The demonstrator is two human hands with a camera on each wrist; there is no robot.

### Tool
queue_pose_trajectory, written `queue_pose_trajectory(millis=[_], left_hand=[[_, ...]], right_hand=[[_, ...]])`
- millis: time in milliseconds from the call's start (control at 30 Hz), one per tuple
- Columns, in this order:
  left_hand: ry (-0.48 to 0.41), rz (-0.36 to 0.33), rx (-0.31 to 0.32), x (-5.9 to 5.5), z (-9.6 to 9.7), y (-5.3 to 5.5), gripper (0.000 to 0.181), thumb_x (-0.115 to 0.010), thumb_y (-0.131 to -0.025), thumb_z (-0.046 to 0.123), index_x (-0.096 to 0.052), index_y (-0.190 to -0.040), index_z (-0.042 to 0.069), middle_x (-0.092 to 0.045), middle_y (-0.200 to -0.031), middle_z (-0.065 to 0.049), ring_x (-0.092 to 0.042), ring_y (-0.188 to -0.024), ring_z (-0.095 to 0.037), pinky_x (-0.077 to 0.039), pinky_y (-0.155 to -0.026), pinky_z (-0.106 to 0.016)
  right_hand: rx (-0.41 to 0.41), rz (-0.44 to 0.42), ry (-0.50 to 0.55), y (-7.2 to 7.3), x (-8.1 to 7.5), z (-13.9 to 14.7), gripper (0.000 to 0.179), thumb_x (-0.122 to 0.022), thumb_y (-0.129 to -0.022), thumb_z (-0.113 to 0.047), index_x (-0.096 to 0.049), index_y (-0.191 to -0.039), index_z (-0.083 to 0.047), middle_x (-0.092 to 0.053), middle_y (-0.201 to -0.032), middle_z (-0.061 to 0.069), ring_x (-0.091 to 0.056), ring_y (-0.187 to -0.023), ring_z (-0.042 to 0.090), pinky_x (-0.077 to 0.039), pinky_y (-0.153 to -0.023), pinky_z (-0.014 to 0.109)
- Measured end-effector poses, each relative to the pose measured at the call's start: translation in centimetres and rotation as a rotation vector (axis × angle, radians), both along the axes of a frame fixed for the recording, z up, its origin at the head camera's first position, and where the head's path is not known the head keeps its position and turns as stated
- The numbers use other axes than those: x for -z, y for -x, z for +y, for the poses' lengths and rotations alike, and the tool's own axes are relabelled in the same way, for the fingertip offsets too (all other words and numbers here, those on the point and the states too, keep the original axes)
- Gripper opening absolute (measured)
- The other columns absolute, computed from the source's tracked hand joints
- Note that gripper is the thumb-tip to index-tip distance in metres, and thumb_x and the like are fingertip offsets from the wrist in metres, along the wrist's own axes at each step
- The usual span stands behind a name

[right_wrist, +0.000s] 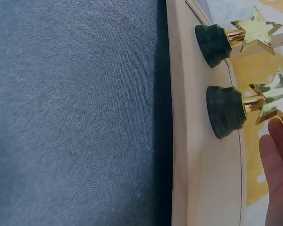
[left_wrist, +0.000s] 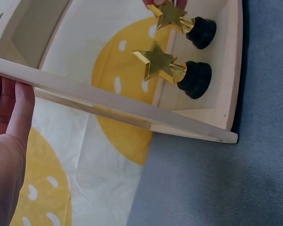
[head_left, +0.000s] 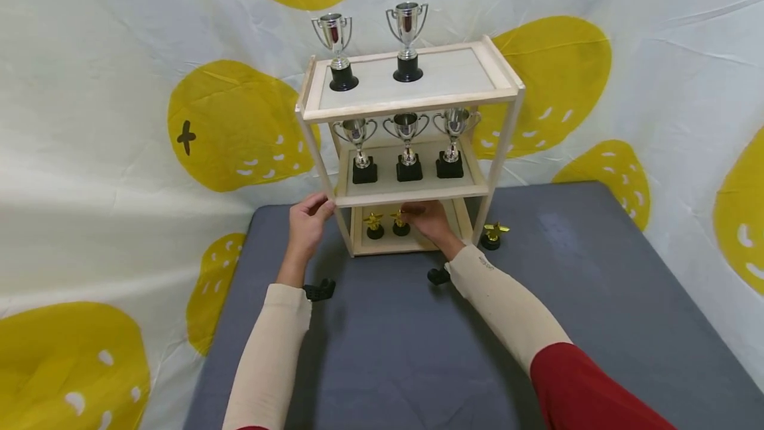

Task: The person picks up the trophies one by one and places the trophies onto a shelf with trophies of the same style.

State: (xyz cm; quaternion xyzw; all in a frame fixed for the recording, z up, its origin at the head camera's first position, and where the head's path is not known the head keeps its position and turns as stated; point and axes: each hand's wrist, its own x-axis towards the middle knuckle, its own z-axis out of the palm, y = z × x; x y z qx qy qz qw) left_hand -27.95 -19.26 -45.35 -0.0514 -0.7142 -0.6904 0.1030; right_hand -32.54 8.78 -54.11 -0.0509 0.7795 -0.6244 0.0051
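My right hand (head_left: 428, 219) reaches into the bottom tier of a wooden three-tier shelf (head_left: 412, 199). Its fingertips pinch the star of a gold star trophy (right_wrist: 275, 98) with a black round base, which stands upright on that tier. To its left is a matching star trophy (left_wrist: 195, 80), apart from it. My left hand (head_left: 308, 225) holds the shelf's left front post at about middle-tier height; part of its fingers is hidden behind the post in the left wrist view. A third star trophy (head_left: 493, 236) stands on the grey table just right of the shelf.
Two silver cup trophies (head_left: 408, 38) stand on the top tier. Three more silver cups (head_left: 408, 151) line the middle tier. The grey table (head_left: 382, 350) stretches in front of the shelf, and a white curtain with yellow shapes (head_left: 239, 125) hangs behind it.
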Motion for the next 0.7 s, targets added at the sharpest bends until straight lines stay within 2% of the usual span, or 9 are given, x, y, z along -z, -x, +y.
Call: queue_pose_trajectory(millis=[167,433,700], left_hand=[[0.003,-0.006,0.006,-0.1,0.1,0.0,0.031,-0.066,-0.101,0.002,-0.067,-0.128,-0.014,-0.067,-0.109,0.003,-0.067,-0.095,-0.001,-0.060,-0.087,-0.015],[-0.007,0.000,-0.003,-0.1,-0.1,-0.2,0.031,-0.065,-0.101,0.001,-0.066,-0.127,-0.016,-0.067,-0.101,0.012,-0.067,-0.094,0.000,-0.060,-0.086,-0.014],[-0.039,0.000,-0.007,-0.1,0.2,-0.4,0.031,-0.064,-0.100,-0.004,-0.064,-0.127,-0.018,-0.067,-0.098,0.014,-0.068,-0.091,0.000,-0.061,-0.085,-0.014]], right_hand=[[0.049,0.042,-0.035,-1.1,-0.3,0.7,0.026,-0.076,-0.094,-0.008,-0.076,-0.118,0.001,-0.076,-0.119,0.022,-0.074,-0.110,0.037,-0.063,-0.095,0.047],[0.086,0.140,-0.089,-2.9,-0.3,1.8,0.038,-0.076,-0.093,-0.006,-0.070,-0.129,0.004,-0.069,-0.132,0.025,-0.066,-0.125,0.043,-0.056,-0.109,0.050],[0.109,0.150,-0.021,-4.7,-0.3,3.4,0.036,-0.076,-0.091,0.000,-0.071,-0.126,0.008,-0.070,-0.129,0.027,-0.067,-0.124,0.043,-0.055,-0.109,0.052]])
